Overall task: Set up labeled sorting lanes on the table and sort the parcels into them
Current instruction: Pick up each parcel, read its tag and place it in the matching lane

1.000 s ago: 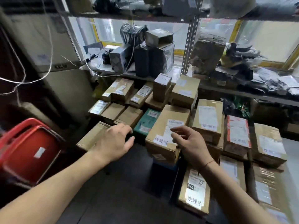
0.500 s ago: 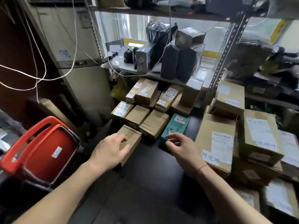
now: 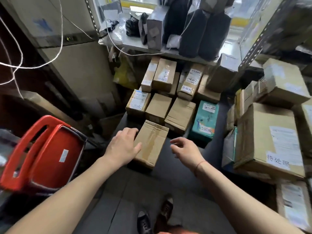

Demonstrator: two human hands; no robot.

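Note:
A plain taped cardboard parcel (image 3: 152, 142) lies at the front of the dark table top (image 3: 214, 149). My left hand (image 3: 122, 146) grips its left edge, fingers curled at the far corner and thumb on the top face. My right hand (image 3: 185, 149) hovers just right of the parcel, fingers spread, not touching it. Behind stand rows of brown parcels (image 3: 158, 107), some with handwritten labels, and a teal parcel (image 3: 205, 122) with a label at its near end. A large brown parcel (image 3: 266, 137) with a handwritten label sits at the right.
A red plastic basket (image 3: 50, 157) stands at the left. A shelf (image 3: 135, 44) behind holds black-wrapped parcels (image 3: 202, 31). White cables (image 3: 59, 48) hang at upper left. More stacked boxes (image 3: 285, 85) crowd the right side. My shoes (image 3: 155, 215) show below.
The view has swung down and left. My left hand stays on the plain parcel; my right hand has come off the teal parcel toward the plain parcel's right side.

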